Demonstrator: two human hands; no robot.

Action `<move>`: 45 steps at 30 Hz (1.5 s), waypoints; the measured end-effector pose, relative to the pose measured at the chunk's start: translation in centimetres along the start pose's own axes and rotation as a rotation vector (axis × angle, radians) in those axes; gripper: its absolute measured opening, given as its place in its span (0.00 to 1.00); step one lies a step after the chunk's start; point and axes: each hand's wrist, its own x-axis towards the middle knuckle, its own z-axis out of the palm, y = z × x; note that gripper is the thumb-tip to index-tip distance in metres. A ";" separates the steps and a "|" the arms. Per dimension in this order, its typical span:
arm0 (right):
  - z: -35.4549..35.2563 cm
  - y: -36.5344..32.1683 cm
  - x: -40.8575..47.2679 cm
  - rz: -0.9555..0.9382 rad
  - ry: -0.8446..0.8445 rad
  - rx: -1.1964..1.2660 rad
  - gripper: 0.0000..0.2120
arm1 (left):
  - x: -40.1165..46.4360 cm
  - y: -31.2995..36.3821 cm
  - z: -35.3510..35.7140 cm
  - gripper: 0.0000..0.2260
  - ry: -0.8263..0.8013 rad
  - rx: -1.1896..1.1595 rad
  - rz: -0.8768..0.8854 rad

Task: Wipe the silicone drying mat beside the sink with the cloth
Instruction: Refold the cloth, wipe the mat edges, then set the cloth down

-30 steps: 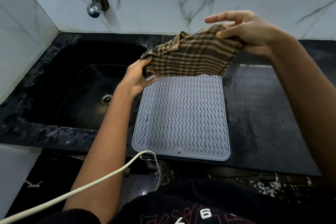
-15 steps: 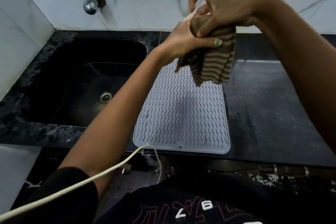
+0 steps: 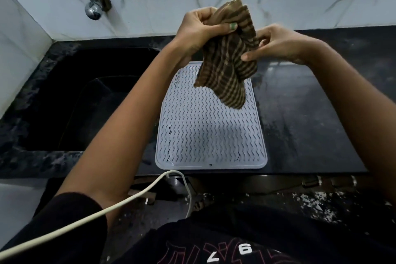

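Above the mat (image 3: 211,133), cloth (image 3: 229,58) bunched in L hand (image 3: 197,30), pinched lower down by R hand (image 3: 276,46), probably folding into a pad w/ tail hanging below both grips. Mat flat on counter (image 3: 310,126) beside sink (image 3: 85,96), not yet wiped.

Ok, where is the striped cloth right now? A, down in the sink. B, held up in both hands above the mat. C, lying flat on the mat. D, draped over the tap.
B: the cloth hangs bunched between the left hand and right hand, clear of the mat.
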 end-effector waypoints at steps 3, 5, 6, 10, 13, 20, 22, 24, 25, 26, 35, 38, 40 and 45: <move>-1.4 0.8 -0.8 0.006 0.070 -0.064 0.11 | -0.3 -0.5 0.2 0.09 0.001 -0.033 -0.044; -2.3 0.9 -2.0 -0.011 0.101 -0.102 0.08 | -0.6 -0.5 0.5 0.10 -0.012 -0.038 -0.056; -2.9 0.9 -2.6 -0.018 0.106 -0.124 0.09 | -0.8 -0.4 0.8 0.10 -0.028 -0.034 -0.056; -5.8 1.5 -4.9 -0.043 0.075 -0.156 0.14 | -1.8 0.5 2.4 0.13 -0.081 -0.016 -0.055; -7.4 2.9 -6.5 -0.047 0.012 -0.209 0.15 | -2.5 0.7 4.8 0.20 -0.081 -0.013 -0.090; -9.2 6.9 -10.4 -0.029 -0.032 -0.111 0.06 | -3.4 -0.4 11.8 0.13 0.027 -0.015 -0.107; -9.3 7.6 -11.5 -0.059 -0.003 -0.039 0.09 | -3.8 -0.5 12.7 0.11 0.030 -0.016 -0.091; -9.3 8.1 -13.1 -0.071 -0.031 0.006 0.12 | -5.1 -0.9 13.9 0.10 0.001 -0.012 -0.089; -9.1 8.6 -13.9 -0.079 -0.063 -0.011 0.13 | -6.1 -1.2 14.5 0.09 -0.024 0.003 -0.098; -8.7 9.2 -14.8 -0.087 -0.097 -0.053 0.14 | -7.0 -1.8 15.1 0.08 -0.063 0.023 -0.109; 2.9 18.2 -19.8 0.156 -0.644 -0.324 0.11 | -15.8 -11.1 20.2 0.08 -0.548 0.356 -0.642; 2.7 19.5 -19.5 0.236 -0.571 -0.231 0.09 | -15.3 -11.5 20.5 0.08 -0.470 0.327 -0.679; 2.1 20.0 -18.6 0.238 -0.369 -0.107 0.07 | -14.2 -11.6 20.6 0.08 -0.229 0.258 -0.585; 2.6 21.3 -16.8 0.165 0.375 -0.152 0.23 | -12.1 -12.9 22.4 0.22 0.328 0.685 -0.291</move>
